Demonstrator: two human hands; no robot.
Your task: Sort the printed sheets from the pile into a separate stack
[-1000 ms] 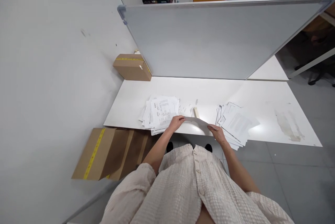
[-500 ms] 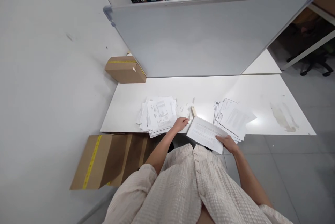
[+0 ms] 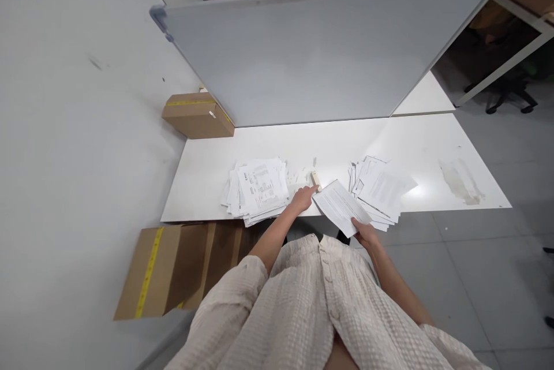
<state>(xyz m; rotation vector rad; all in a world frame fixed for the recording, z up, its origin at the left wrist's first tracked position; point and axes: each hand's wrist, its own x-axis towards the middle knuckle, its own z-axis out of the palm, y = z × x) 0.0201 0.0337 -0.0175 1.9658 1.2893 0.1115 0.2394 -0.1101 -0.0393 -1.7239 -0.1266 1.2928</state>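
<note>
In my right hand (image 3: 364,230) is a thin sheaf of printed sheets (image 3: 341,206), pinched at its lower right edge, thumb on top. My left hand (image 3: 304,198) is at the near end of a small cream stapler (image 3: 315,178), its forefinger reaching onto it and the other fingers curled. The sheaf's upper left corner lies close by the stapler's near end; whether it sits in the jaw is too small to tell. To the left of my left hand lies a loose pile of printed papers (image 3: 262,185). Another untidy paper pile (image 3: 385,185) lies beyond my right hand.
A whiteboard (image 3: 311,58) stands across the back of the white table (image 3: 208,168). One cardboard box (image 3: 199,119) sits at the table's back left corner, and an open carton (image 3: 151,272) is below its left edge. A wall (image 3: 64,156) borders the left side.
My left hand has moved right and up onto the stapler. The sheaf has turned and its corner has come nearer the stapler, with my right hand shifting along. The camera view has shifted slightly.
</note>
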